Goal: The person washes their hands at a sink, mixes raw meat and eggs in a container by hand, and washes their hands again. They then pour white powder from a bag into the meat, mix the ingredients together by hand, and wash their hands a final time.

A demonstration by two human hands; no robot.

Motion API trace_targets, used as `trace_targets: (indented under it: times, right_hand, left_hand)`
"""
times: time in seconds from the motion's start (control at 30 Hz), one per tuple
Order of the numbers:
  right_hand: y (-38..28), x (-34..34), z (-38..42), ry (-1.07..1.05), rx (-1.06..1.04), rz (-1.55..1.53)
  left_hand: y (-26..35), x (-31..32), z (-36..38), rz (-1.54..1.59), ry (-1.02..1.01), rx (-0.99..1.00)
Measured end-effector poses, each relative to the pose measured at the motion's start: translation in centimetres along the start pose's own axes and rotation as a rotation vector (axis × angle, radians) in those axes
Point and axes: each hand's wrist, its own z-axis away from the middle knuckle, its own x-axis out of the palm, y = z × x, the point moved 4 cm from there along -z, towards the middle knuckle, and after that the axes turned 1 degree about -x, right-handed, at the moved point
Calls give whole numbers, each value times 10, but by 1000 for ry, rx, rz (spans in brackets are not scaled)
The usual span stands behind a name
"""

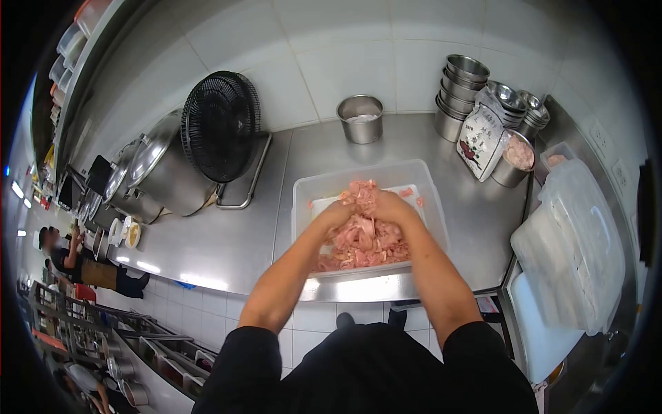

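Observation:
A clear plastic tub [301, 200] stands on the steel counter in front of me, with a heap of thin, pale pink raw meat slices [365, 238] in it. My left hand [338, 214] is in the tub's left half, its fingers curled into the meat. From the other side my right hand [391, 207] grips the same clump, close to the left. Between them a bunch of slices is raised above the heap. Meat partly hides the fingertips of both hands. A few loose scraps lie toward the tub's far side, over a whitish patch.
Behind the tub stands a steel pot [360, 119] with white contents. To the right are stacked steel containers [460, 90], a printed bag [481, 141] and a meat-filled pot [514, 162]. A black fan [221, 127] and large stockpots [169, 165] stand left. Another person [89, 262] is far left.

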Motion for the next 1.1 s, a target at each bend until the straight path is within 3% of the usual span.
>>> trace_targets:
  times: [0.07,0.13,0.2,0.27,0.33,0.43,0.5,0.57,0.63,0.7,0.77,0.87,0.97,1.03,1.1]
  right_hand:
    - [-27,-45,33,-354,261,-69]
    - [15,-50,7,-288,127,27]
    - [18,-54,-8,-157,91,177]
    - [-10,-46,-6,27,176,371]
    - [-59,-8,-12,50,20,362]
    - [-116,58,1,75,-227,621]
    - [-119,76,10,-192,-267,768]
    - [-129,61,50,-656,-104,894]
    - [-80,52,56,-489,-117,815]
    - [-46,26,72,-258,-140,804]
    - [-33,-8,93,127,134,567]
    - [-23,-18,93,161,240,560]
    - [-13,-24,70,-204,149,475]
    - [-10,-47,79,-207,205,512]
    - [-3,-52,87,-195,240,523]
  left_hand:
    - [-3,-24,8,-154,-70,-120]
    - [61,-38,80,-216,-126,-211]
    - [73,-47,88,-272,-46,-128]
    - [81,-51,80,-290,15,51]
    - [77,-47,56,-261,45,318]
    - [84,-31,35,-473,-9,294]
    - [57,-32,17,-834,-26,226]
    - [41,-41,20,-1063,-31,229]
    - [36,-53,55,-1168,-33,287]
    - [41,-37,95,-1318,-27,113]
    - [46,-23,123,-1434,-92,32]
    - [36,-10,137,-1443,-257,35]
    - [26,-7,136,-1313,-388,23]
    - [39,-7,155,-1281,-578,-5]
    - [37,8,178,-1515,-437,150]
